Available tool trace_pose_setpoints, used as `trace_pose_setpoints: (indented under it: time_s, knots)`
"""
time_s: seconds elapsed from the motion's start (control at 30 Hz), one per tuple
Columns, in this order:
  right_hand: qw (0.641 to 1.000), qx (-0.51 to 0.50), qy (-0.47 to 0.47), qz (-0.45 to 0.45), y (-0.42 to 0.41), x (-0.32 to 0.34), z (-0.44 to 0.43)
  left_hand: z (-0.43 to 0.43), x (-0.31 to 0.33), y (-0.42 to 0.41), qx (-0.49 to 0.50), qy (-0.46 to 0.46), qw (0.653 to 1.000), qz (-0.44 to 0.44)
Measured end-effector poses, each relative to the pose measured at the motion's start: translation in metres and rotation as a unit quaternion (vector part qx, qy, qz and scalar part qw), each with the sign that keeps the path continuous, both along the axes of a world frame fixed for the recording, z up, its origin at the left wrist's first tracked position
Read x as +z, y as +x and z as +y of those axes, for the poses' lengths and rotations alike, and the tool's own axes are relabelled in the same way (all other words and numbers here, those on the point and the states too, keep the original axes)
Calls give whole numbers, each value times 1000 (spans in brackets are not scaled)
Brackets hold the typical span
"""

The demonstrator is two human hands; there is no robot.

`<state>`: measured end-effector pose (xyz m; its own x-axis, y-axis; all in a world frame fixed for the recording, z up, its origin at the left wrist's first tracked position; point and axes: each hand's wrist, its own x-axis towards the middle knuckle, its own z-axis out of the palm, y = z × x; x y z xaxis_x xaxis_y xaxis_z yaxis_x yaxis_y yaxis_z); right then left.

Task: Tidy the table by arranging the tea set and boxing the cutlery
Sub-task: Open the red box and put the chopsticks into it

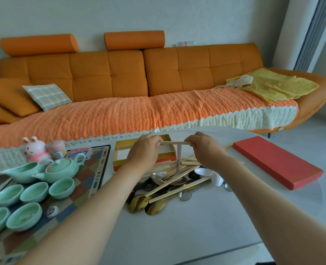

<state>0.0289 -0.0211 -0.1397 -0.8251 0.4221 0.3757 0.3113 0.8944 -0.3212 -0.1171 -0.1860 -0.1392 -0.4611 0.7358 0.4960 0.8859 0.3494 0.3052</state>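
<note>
You hold chopsticks (174, 143) crosswise, L hand (146, 150) & R hand (204, 148) each w/ grip pinched on an end; open box (120, 150) lies just beneath, nearer L.

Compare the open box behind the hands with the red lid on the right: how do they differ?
The open box shows a gold rim and a pale inside; the red lid shows only a flat red top. The box lies partly hidden behind the left hand; the lid lies in full view, untouched. Both are long, red-sided and rest on the white table.
</note>
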Motion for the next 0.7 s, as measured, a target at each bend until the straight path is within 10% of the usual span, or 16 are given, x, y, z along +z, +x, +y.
trace_pose_setpoints:
  time_s: [0.7]
  knots:
    - [993, 14, -56, -100, -83, -19, -48, -74, -24, -42, 43, -198, 979, -9]
